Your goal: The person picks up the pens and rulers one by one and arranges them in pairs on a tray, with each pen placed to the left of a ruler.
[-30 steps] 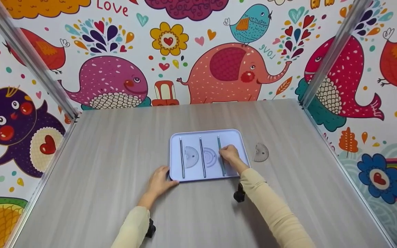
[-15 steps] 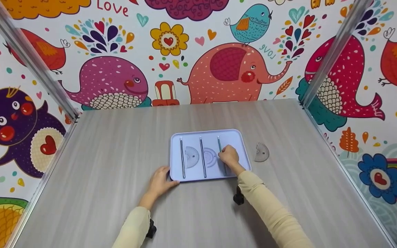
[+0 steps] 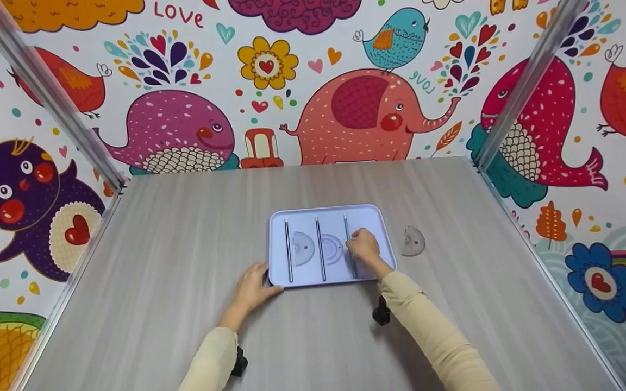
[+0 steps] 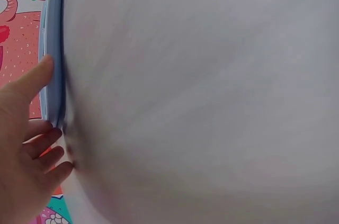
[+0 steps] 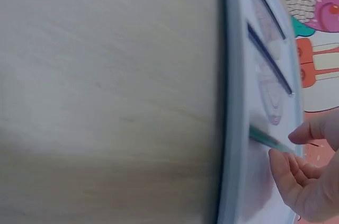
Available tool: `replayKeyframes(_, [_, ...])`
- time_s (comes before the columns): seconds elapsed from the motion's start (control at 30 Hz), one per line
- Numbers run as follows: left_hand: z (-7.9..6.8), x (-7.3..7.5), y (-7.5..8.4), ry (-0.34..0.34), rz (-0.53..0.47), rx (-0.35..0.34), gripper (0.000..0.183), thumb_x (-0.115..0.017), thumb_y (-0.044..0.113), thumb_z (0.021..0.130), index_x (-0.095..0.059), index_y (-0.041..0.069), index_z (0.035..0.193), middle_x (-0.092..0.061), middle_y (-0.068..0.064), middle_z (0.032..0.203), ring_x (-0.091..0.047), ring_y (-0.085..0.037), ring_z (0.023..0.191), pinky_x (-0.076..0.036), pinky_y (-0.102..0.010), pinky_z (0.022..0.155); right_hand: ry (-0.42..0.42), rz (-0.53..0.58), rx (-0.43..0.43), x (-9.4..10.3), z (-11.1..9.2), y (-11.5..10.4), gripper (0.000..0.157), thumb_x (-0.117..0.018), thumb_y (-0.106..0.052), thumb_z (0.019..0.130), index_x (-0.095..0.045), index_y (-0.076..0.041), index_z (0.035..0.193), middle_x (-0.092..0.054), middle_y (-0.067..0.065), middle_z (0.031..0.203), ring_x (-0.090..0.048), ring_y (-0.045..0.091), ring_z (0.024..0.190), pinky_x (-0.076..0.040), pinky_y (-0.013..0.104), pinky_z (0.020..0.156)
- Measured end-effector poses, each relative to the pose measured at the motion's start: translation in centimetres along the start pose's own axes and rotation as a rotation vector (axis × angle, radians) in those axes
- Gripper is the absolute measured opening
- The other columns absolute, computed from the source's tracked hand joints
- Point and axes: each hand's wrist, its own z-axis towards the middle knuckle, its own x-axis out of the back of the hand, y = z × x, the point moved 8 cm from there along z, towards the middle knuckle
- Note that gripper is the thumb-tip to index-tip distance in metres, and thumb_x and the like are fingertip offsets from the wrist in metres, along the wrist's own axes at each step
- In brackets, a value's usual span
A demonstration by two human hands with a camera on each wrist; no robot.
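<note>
A pale lavender tray (image 3: pixel 370 214) lies on the table. My left hand (image 3: pixel 252 287) holds its near left corner; in the left wrist view the thumb lies against the near side of the tray (image 4: pixel 55 97) and the fingers bend around the corner. Inside the tray my right hand (image 3: pixel 364 247) pinches a green pencil (image 3: pixel 346 225) between thumb and fingertips, partly covering it. Two dark pencils (image 3: pixel 289 244) lie roughly parallel to it farther left. Between the pencils rest two clear protractors, one left (image 3: pixel 304 252) and one in the middle (image 3: pixel 333 251).
Another clear protractor (image 3: pixel 413 241) lies on the wood-grain table (image 3: pixel 182 244), just right of the tray. Metal posts (image 3: pixel 514 108) stand at the back corners, with cartoon-printed walls (image 3: pixel 269 108) behind and at both sides.
The right hand shifts slightly over the green pencil; the pencil's lower end swings a little right, then back. The left hand keeps its place at the tray corner.
</note>
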Motion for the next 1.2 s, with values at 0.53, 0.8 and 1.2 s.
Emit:
replayKeyframes(0.53, [0.0,0.1,0.1,0.007,0.010,-0.021,0.062,-0.079,0.023,0.064,-0.057,-0.011,0.111,-0.058,-0.025,0.107,-0.054,-0.039,0.101,-0.043,-0.048,0.090,-0.047,0.486,0.076,-0.4,1.9,3.6,0.027,-0.064,-0.005,0.070,-0.059,-0.001,0.096,-0.050,0.003,0.070,-0.051,0.013,0.058,-0.051,0.024,0.046])
replayKeyframes(0.8, [0.0,-0.1,-0.1,-0.008,0.006,0.006,0.063,-0.079,0.023,0.064,-0.056,-0.011,0.112,-0.057,-0.027,0.110,-0.052,-0.041,0.104,-0.041,-0.050,0.093,-0.081,0.499,-0.017,3.9,-2.9,-0.9,0.038,-0.060,0.000,0.075,-0.051,0.012,0.110,-0.047,0.002,0.075,-0.046,0.008,0.063,-0.054,0.033,0.061])
replayKeyframes(1.2, [0.1,0.0,0.1,0.002,0.012,-0.006,0.060,-0.079,0.023,0.064,-0.058,-0.009,0.110,-0.059,-0.022,0.106,-0.055,-0.037,0.100,-0.044,-0.047,0.089,-0.038,0.449,0.064,5.1,-3.6,-0.5,0.043,-0.066,-0.002,0.074,-0.050,0.011,0.111,-0.054,0.013,0.086,-0.051,0.015,0.075,-0.042,0.019,0.065])
